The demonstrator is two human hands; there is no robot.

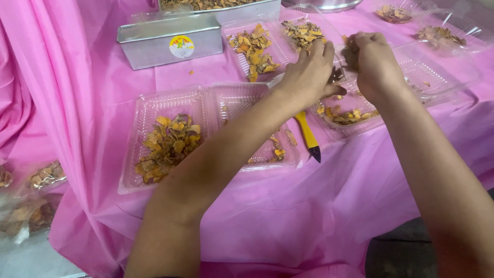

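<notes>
My left hand (309,72) reaches over a clear plastic clamshell tray (355,126) and pinches a few dark dried slices between thumb and fingers. My right hand (373,59) hovers just to its right, closed on a small clump of brown dried slices. Orange and brown dried slices (347,116) lie in the tray below both hands. A yellow-handled tool (307,135) with a black tip lies on the pink cloth under my left wrist.
An open clamshell (149,110) at left holds a pile of slices (167,144). More filled clear trays (257,49) sit behind. A metal tin (154,38) with a round sticker stands at the back left. Bagged slices (43,177) lie at far left.
</notes>
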